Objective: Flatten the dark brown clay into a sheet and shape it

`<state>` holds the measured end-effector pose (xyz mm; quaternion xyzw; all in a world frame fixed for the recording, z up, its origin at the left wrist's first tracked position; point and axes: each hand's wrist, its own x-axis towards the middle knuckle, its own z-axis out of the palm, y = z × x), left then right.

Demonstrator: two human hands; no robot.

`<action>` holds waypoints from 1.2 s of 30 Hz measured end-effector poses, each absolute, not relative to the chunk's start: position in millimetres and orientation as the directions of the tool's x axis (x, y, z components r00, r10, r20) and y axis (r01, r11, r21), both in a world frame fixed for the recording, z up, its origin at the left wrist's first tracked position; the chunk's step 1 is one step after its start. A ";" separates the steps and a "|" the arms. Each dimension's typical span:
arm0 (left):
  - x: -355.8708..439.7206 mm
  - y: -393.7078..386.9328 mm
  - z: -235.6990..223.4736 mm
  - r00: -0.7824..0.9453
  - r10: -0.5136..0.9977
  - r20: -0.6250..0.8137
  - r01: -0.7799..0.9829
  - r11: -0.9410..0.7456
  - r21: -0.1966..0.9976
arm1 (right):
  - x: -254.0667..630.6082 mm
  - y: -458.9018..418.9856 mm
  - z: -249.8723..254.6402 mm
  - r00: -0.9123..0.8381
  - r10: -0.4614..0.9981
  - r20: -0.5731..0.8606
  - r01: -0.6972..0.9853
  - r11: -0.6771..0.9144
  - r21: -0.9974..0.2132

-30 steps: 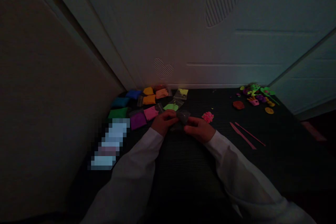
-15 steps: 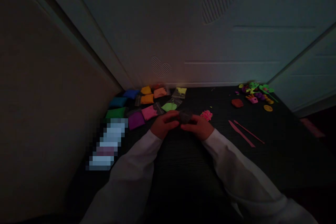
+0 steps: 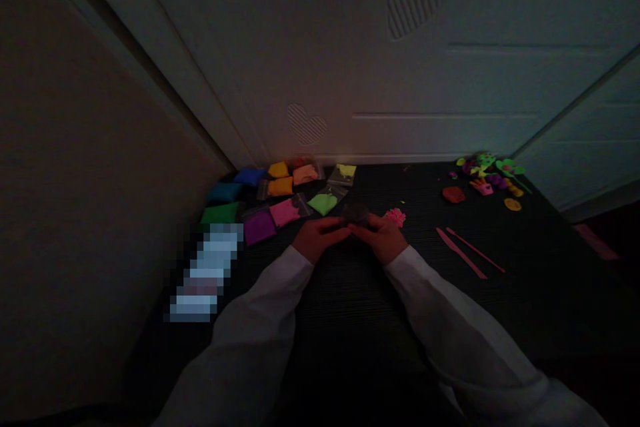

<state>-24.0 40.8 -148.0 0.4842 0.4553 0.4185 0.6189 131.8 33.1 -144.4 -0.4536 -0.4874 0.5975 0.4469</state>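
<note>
Reaches from the near left with a left arm (image 3: 250, 327) in a loose, creased white sleeve and from the near right with a right arm (image 3: 457, 323) sleeved alike, slanting inward toward the far side. Holds a bare left hand (image 3: 316, 239) and a bare right hand (image 3: 387, 239) close together. Curls the fingers inward and points the thumbs at each other on the near side, tips meeting or nearly so.

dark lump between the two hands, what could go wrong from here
The dark lump is held between the left hand and the right hand, so it might slip if either lets go. The pink clump lies just beyond the right hand; a small shift could knock it. In this dim light the lump looks nearly as dark as the table, so its shape may be misjudged.
</note>
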 end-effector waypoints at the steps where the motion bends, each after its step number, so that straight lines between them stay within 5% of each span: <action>1: -24.0 41.3 -148.4 0.221 0.960 -0.174 -0.095 0.199 0.975 | 131.9 32.8 -143.1 -0.198 0.975 -0.098 -0.080 -0.115 -0.990; 13: -24.9 42.9 -151.1 0.168 0.961 -0.220 -0.400 0.270 0.876 | 140.0 37.6 -145.3 -0.330 0.936 -0.121 -0.140 -0.175 -0.975; 19: -21.8 40.8 -149.4 0.198 0.957 -0.212 -0.478 0.283 0.832 | 140.0 31.5 -138.1 -0.402 0.914 0.049 -0.003 0.052 -0.999; 23: -20.2 40.5 -149.3 0.209 0.955 -0.208 -0.493 0.287 0.821 | 138.7 32.1 -142.8 -0.419 0.907 0.049 -0.017 0.046 -0.999; 36: -15.7 37.9 -147.1 0.243 0.953 -0.178 -0.494 0.280 0.823 | 128.6 30.1 -137.5 -0.202 0.973 0.112 -0.096 0.094 -0.991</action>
